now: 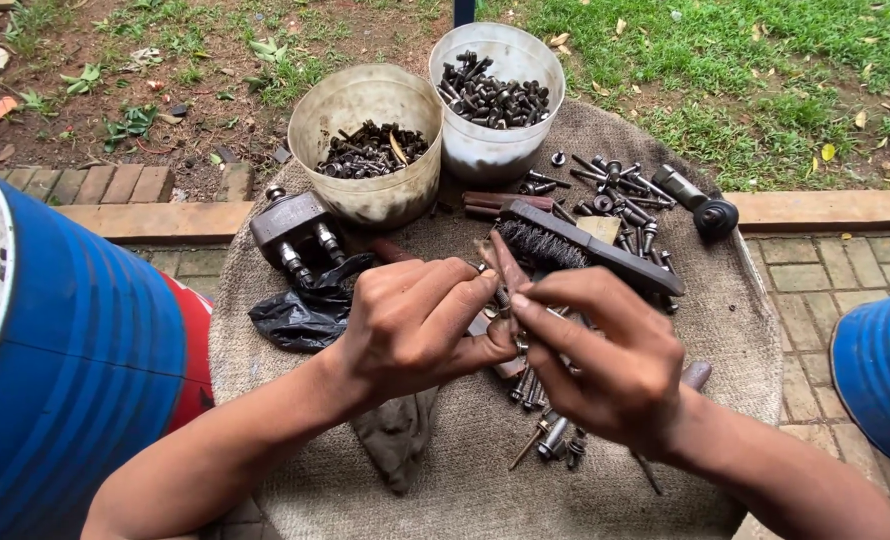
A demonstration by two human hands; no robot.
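— What are your hands doing over the cloth-covered round table (725, 330)?

— My left hand (405, 325) and right hand (605, 365) meet above it, both pinching one small dark bolt (503, 298) at their fingertips.

— How does it lie?

— Long axis roughly upright, between both hands, equally near each. The wire brush (575, 250) sits just beyond; two plastic tubs (365, 140) of screws stand farther off.

Round stand covered with coarse cloth, strewn with hardware

The sackcloth cover (735, 330) bears two plastic tubs (370, 140) of dark bolts at its far edge, a wire brush (575, 245) near the middle, loose bolts (620, 190) to the right, a black plastic bag (305, 310) and a metal clamp block (290, 225) to the left, a grey rag (395, 435) nearer.
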